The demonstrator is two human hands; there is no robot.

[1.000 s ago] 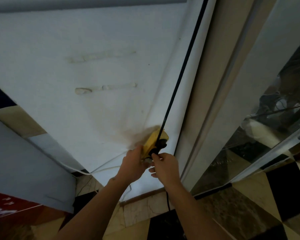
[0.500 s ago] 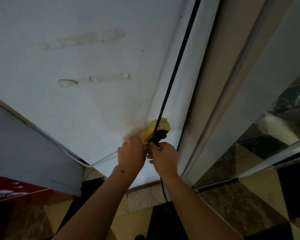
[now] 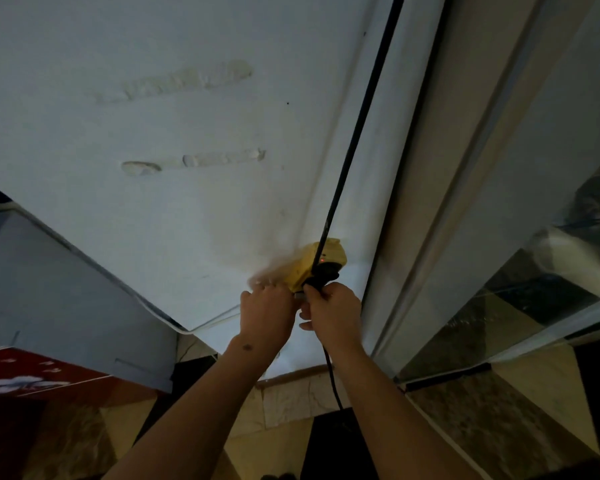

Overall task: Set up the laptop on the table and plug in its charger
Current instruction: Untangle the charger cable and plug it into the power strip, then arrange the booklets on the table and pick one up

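Charger plug (image 3: 321, 273) seated in yellow socket (image 3: 317, 265) on wall (image 3: 153, 133), right hand (image 3: 331, 313) grip closed on plug, left hand (image 3: 265, 315) grip curled beside socket, its hold unclear

Dim, bluish light on the wall (image 3: 153, 133); floor (image 3: 499, 427) in deep shadow, soft focus, edges bent by the wide lens.

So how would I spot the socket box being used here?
Look low on the pale wall, beside the door frame. The yellow socket box sits just above both hands, a red light glowing on it, the only yellow thing there.
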